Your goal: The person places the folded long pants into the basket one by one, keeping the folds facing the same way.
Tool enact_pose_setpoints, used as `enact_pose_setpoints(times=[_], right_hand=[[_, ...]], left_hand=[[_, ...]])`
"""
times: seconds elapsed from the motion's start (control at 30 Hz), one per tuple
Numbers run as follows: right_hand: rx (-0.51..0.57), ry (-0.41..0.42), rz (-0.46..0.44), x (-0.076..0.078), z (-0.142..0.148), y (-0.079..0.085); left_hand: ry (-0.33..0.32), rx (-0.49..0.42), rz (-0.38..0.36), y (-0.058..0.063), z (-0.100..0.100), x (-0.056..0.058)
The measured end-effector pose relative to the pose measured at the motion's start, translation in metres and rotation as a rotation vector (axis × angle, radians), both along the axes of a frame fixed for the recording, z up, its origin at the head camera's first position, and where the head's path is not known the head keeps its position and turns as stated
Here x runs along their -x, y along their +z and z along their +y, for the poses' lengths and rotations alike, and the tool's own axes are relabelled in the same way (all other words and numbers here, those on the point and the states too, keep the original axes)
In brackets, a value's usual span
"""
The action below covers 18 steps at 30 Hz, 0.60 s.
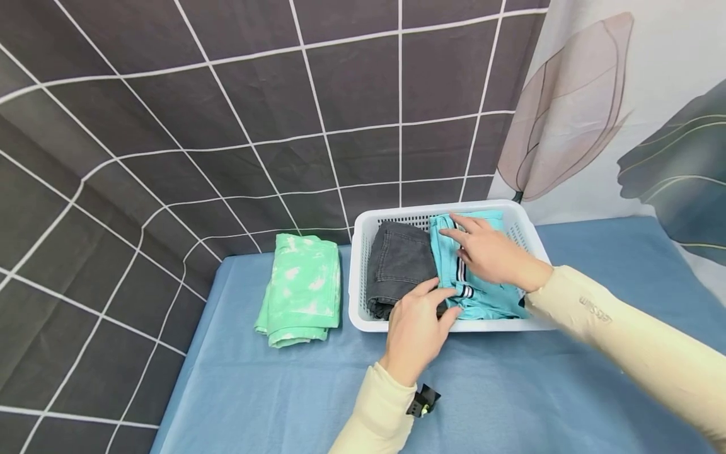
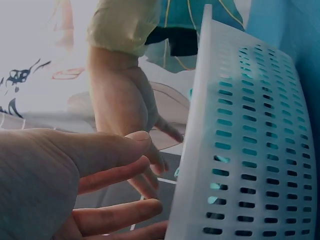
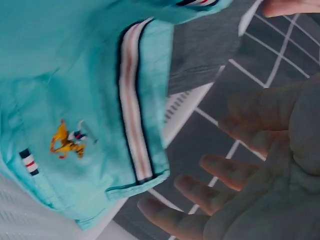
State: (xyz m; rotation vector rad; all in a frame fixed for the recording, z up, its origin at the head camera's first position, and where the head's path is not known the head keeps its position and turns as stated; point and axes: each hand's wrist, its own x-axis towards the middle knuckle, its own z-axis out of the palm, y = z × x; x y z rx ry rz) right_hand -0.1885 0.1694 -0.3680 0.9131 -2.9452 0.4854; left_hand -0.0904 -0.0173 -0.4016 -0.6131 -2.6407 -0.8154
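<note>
Cream sleeves [image 1: 368,416] lead to two hands over a white basket [image 1: 493,325] on a blue-covered table [image 1: 244,403]. Left hand [image 1: 416,331], fingers loosely spread, reaches over its near rim; right hand [image 1: 493,252], fingers wide, is above folded turquoise clothing [image 1: 488,299], contact unclear. Folded dark grey jeans [image 1: 403,255] lie beside that, inside; green-and-white folded cloth [image 1: 306,284] lies outside, left.

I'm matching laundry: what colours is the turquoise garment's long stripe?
Whitish and pinkish stripe, dark edges; clearest in right wrist view.
</note>
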Motion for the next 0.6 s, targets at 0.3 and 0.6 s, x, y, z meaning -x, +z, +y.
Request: enact_pose_setpoints(times=[0.3,0.6], right_hand=[[0.044,-0.061,-0.016,-0.024,-0.015,0.009],[0.086,-0.106,-0.005,-0.047,-0.032,0.003]], left_hand=[[0.040,-0.060,0.004,0.006,-0.017,-0.004],[0.061,-0.108,-0.011,0.014,-0.031,-0.007]])
